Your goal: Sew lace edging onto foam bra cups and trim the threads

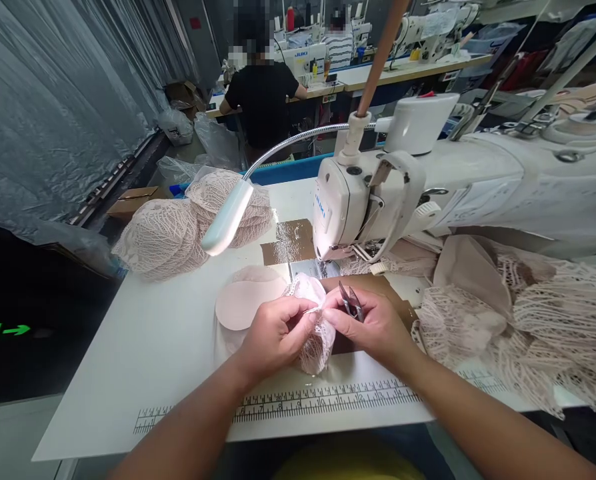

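My left hand (278,333) and right hand (381,327), the latter also gripping snips (353,305), pinch the lace (317,355) between the machine (341,207) and the table's (153,347) front edge, the white surface extending well leftward.

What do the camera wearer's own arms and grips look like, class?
The left forearm and right forearm are bare, with no sleeves in view. The left grip and right grip are ungloved human hands; no ring, watch or bracelet is visible.

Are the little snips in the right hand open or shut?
Open: the thread snips in the right hand show two pointed ends spread apart.
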Motion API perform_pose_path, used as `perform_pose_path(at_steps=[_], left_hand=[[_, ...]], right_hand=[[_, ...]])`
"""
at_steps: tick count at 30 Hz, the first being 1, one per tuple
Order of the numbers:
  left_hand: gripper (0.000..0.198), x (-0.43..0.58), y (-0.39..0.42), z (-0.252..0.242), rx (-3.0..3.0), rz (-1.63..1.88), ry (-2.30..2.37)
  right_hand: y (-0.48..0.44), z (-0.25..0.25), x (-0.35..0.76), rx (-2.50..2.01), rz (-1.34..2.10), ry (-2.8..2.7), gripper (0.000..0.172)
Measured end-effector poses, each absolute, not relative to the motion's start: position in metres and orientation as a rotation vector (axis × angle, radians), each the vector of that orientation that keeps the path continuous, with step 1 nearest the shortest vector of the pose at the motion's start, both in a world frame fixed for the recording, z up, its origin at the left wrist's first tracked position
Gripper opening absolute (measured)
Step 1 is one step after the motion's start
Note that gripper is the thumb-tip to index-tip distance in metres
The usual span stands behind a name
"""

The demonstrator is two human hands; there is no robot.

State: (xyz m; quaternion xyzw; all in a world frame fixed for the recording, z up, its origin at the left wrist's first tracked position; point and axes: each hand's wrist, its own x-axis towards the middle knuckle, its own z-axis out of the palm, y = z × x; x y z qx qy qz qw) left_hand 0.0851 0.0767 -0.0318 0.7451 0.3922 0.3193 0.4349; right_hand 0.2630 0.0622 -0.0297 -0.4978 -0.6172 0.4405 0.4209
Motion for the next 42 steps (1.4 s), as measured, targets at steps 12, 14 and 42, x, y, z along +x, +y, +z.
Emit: perform_pose_path(at_steps=[12,14,42], left_hand=[[0.025,0.077,0.083,-0.036,1.381,0.638,0.802],[0.023,0.078,0.084,-0.035,1.401,0.661,0.762],[0.018,0.076,0.093,-0.039,1.725,0.950,0.765]], right_hand=[[0.063,-0.031,0.261,-1.475,1.089,-1.546,0.009],[0.065,-0.035,0.262,-1.455,1.140,-1.529,0.007],[0.059,-0.037,0.273,-1.098,0.337,-1.941,0.034]])
